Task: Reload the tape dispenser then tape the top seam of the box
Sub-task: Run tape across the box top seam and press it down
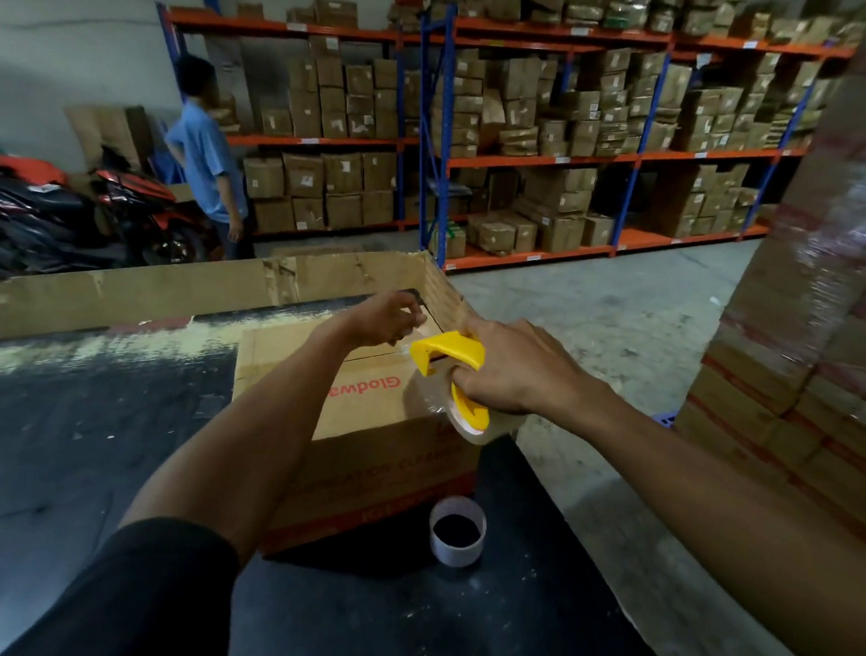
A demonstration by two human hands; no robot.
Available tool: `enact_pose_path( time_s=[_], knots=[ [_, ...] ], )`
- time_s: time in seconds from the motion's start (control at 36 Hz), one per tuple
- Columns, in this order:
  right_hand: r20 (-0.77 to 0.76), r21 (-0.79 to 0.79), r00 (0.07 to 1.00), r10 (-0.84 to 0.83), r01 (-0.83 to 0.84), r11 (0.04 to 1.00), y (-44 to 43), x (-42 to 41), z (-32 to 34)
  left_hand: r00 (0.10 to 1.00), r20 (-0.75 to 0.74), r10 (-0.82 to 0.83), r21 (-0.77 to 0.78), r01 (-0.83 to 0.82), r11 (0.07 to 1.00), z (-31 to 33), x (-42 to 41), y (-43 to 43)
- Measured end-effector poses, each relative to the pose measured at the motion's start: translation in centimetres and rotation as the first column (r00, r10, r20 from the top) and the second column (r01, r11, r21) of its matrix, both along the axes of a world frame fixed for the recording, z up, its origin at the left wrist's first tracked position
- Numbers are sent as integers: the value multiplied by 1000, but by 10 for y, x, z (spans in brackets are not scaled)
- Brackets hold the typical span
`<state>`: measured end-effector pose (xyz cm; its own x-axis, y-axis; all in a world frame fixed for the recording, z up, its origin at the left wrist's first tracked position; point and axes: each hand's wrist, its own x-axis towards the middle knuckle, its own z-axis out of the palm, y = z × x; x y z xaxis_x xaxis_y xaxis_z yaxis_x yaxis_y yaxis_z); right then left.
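Note:
A brown cardboard box (363,435) with red lettering sits on a black table (85,433). Above its far right corner my right hand (514,368) grips a yellow tape dispenser (449,354) loaded with a roll of clear tape (441,404). Just left of the dispenser's front, my left hand (386,320) has its fingers pinched together, apparently on the free end of the clear tape. My left forearm hides the middle of the box top and most of its seam.
An empty white tape core (457,531) stands on the table in front of the box. A tall cardboard sheet (170,286) lines the table's far edge. A wrapped carton stack (821,326) rises at right. A person in blue (205,156) stands by shelves and motorbikes (72,219).

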<state>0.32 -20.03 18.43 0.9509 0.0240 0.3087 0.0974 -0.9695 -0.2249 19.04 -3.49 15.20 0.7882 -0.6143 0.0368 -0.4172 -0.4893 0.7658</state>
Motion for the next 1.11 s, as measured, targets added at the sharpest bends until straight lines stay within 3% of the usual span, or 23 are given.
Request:
enact_pose_path(
  time_s=[0.33, 0.67, 1.11],
  knots=[
    [-23, -73, 996, -82, 80, 994, 15, 38, -24, 919, 394, -24, 184, -54, 981, -39, 39, -9],
    [-137, -78, 980, -144, 134, 988, 22, 82, -25, 896, 432, -103, 264, -16, 964, -62, 74, -17],
    [-354, -103, 929, -109, 77, 992, 28, 102, -6, 873, 458, -168, 338, 3, 941, -75, 79, -13]
  ],
)
